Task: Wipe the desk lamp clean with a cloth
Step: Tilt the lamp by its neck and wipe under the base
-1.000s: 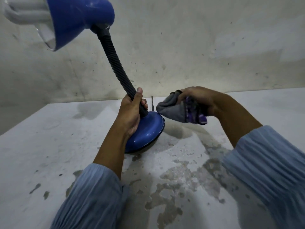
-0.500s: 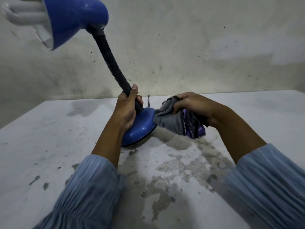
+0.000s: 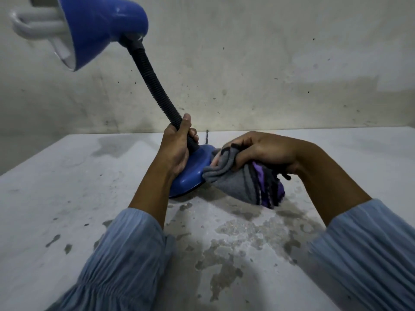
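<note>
Legible text, labels, brands, numbers, signs: none. The blue desk lamp (image 3: 98, 25), its base (image 3: 190, 173), the grey and purple cloth (image 3: 244, 185), the tabletop (image 3: 67, 187) and the wall (image 3: 269, 63) carry no readable marking; only stains and specks show.

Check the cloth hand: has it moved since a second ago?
Yes. The right hand has dropped and brought the cloth from beside the lamp base, clear of it, onto the base's right edge, nearer the tabletop.
</note>
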